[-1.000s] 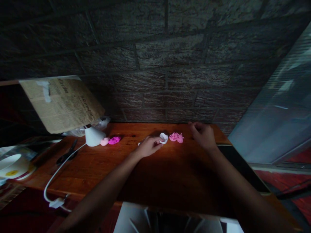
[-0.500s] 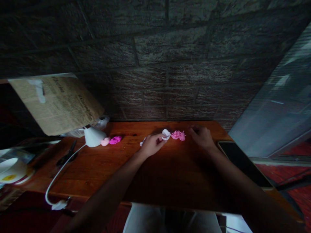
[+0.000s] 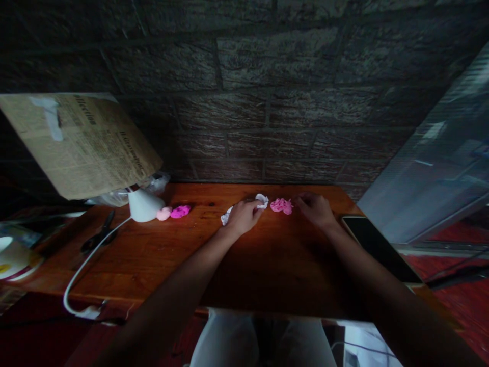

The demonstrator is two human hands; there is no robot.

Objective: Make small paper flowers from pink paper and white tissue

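My left hand [image 3: 242, 218] rests on the wooden table [image 3: 237, 260] with its fingers closed on a small white lump of clay-like stuff [image 3: 262, 201]; another white bit [image 3: 226, 217] shows at the hand's left side. A pink lump [image 3: 281, 205] lies just to the right of it. My right hand [image 3: 315, 209] lies right of the pink lump with its fingers curled down on the table; what they hold, if anything, is hidden.
A white lamp base [image 3: 142, 205] with a white cable [image 3: 82, 270] stands at the back left, beside two pink lumps [image 3: 174, 212]. Scissors [image 3: 97, 238] lie left of it. A dark phone [image 3: 378, 247] lies at the right edge. A brick wall [image 3: 267, 117] closes the back.
My left hand has closed over the white lump and shifted slightly right toward the pink lump. The view has tilted a little; the right hand stays beside the pink lump.
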